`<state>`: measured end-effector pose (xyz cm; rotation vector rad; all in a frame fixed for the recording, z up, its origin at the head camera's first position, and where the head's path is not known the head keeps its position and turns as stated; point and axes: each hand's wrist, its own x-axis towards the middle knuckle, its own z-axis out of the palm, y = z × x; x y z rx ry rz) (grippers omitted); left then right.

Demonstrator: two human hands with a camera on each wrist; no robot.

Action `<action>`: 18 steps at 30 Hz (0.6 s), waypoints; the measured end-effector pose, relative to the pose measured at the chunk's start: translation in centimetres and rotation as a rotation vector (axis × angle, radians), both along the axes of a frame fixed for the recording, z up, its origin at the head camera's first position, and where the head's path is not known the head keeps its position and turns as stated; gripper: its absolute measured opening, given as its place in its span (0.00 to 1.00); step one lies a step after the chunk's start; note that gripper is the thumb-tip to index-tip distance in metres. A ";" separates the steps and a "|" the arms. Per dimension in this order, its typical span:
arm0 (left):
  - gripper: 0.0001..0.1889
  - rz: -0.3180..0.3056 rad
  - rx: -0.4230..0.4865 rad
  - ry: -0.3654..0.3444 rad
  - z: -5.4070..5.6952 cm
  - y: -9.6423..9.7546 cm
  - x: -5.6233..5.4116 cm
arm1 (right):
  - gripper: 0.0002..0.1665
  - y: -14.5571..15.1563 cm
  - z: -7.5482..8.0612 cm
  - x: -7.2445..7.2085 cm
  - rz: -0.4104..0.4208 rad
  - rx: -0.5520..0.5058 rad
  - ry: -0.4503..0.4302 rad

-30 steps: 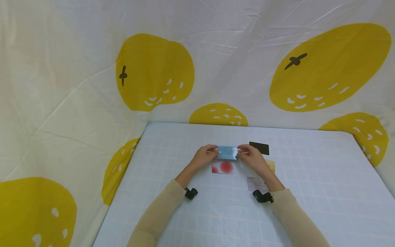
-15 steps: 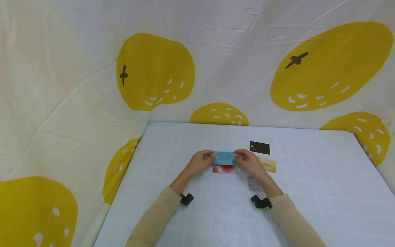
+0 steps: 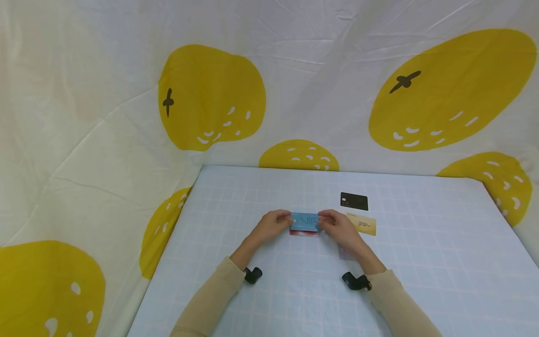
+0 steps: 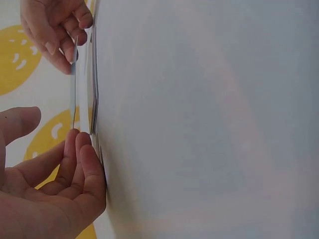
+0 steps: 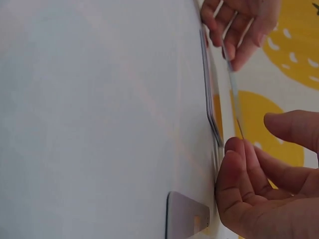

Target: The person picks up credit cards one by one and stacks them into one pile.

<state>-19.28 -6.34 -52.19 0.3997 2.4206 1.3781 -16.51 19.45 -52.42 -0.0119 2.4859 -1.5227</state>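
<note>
A blue VIP card [image 3: 305,222] lies level between my two hands, overlapping a red-and-white card [image 3: 304,233] whose near strip alone shows. My left hand [image 3: 271,225] holds the blue card by its left end, while my right hand [image 3: 342,229] has the opposite end. Both wrist views show the blue card edge-on [image 4: 74,99], fingertips at its ends and both thumbs standing off from it. Beneath it, close to the table, more card edges [image 5: 207,84] show.
To the right, a black VIP card [image 3: 354,201] lies farthest back, with a gold card [image 3: 364,224] in front of it. A pale card [image 3: 346,252] is partly covered by the right forearm. The table [image 3: 294,299] has a light checked cloth; a fruit-print curtain [image 3: 303,107] hangs behind.
Both hands have brought the blue card toward the body and slightly left, so it covers most of the red-and-white card. The black and gold cards have come into fuller view.
</note>
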 end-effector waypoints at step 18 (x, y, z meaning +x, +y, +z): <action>0.22 -0.010 -0.034 0.008 -0.6 0.1 0.3 | 0.20 -0.2 0.0 0.3 0.012 0.020 -0.019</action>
